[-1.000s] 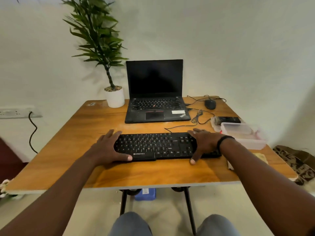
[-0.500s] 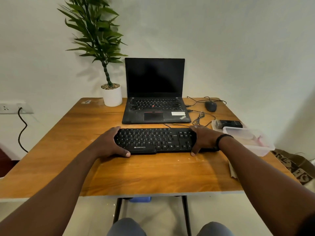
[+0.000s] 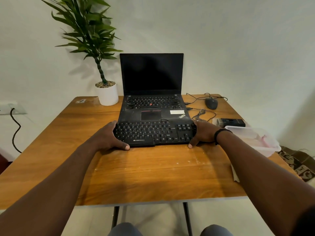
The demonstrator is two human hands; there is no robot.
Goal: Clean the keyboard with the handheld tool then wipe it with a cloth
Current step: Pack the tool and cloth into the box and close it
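A black keyboard (image 3: 153, 133) lies on the wooden table (image 3: 153, 171), its far edge against the front of an open black laptop (image 3: 151, 103). My left hand (image 3: 109, 137) grips the keyboard's left end, thumb along its front edge. My right hand (image 3: 202, 133) grips the right end, a black band on the wrist. A small black brush-like tool (image 3: 230, 122) lies at the right, behind a clear plastic box (image 3: 254, 140). A pale cloth (image 3: 235, 172) peeks out beside my right forearm near the table's right edge.
A potted plant in a white pot (image 3: 107, 94) stands at the back left. A black mouse (image 3: 211, 103) and loose cables (image 3: 201, 113) lie right of the laptop. A wall socket with a black cord (image 3: 13, 109) is at the left. A patterned rug (image 3: 300, 164) lies on the floor.
Both hands have pushed the keyboard away from me, from mid-table up to the laptop's front edge. The hands keep their hold on its two ends.
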